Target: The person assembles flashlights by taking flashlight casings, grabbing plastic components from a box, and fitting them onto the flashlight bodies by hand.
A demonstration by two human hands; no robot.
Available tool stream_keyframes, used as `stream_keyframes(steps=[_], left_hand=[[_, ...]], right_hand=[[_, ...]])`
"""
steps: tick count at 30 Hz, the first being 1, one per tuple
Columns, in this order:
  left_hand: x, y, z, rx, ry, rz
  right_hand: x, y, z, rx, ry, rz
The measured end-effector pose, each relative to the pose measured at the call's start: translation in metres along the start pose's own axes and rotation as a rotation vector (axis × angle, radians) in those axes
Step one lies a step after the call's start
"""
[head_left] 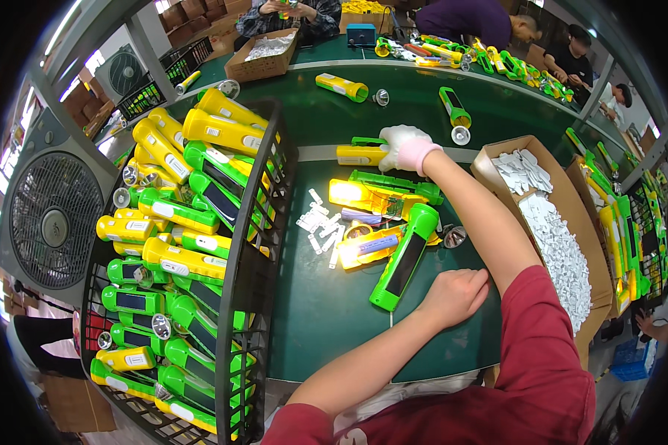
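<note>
My right hand [404, 148], in a white glove with a pink cuff, reaches to the far side of the bench. Its fingers close over the end of a yellow-and-green flashlight [360, 155]. My bare left hand [455, 297] rests near the bench's front in a loose fist, with nothing showing in it. Just beyond it lies a green flashlight [406, 256] with a dark panel. Opened yellow housings [364, 194] and a purple cylindrical cell [378, 245] lie behind that. A round reflector [455, 236] sits to their right, small white pieces [321, 225] to their left.
A black crate [249, 297] heaped with flashlights stands at left, beside a large fan [53, 222]. Cardboard boxes of white parts [557, 252] line the right. Flashlights [341, 87] lie on the green belt [408, 111] beyond; several people work across it.
</note>
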State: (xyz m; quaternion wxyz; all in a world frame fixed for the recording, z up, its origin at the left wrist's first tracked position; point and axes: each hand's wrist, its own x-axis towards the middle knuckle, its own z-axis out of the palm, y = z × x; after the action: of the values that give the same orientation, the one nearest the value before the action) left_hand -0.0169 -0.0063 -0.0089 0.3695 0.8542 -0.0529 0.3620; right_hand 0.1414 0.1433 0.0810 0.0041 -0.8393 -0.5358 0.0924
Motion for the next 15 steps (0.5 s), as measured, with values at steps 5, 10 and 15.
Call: stream_keyframes(steps=[5, 10, 15], left_hand=[[0.003, 0.005, 0.002, -0.034, -0.007, -0.076], [0.002, -0.011, -0.004, -1.025, -0.088, -0.661], [-0.001, -0.03, -0.002, -2.223, -0.613, -0.758]], right_hand=[[-0.076, 0.015, -0.016, 0.206, 0.388, 0.007], [-0.186, 0.003, -0.022, 0.443, 0.685, -0.26], [-0.268, 0.012, 0.002, 0.026, 0.733, -0.265]])
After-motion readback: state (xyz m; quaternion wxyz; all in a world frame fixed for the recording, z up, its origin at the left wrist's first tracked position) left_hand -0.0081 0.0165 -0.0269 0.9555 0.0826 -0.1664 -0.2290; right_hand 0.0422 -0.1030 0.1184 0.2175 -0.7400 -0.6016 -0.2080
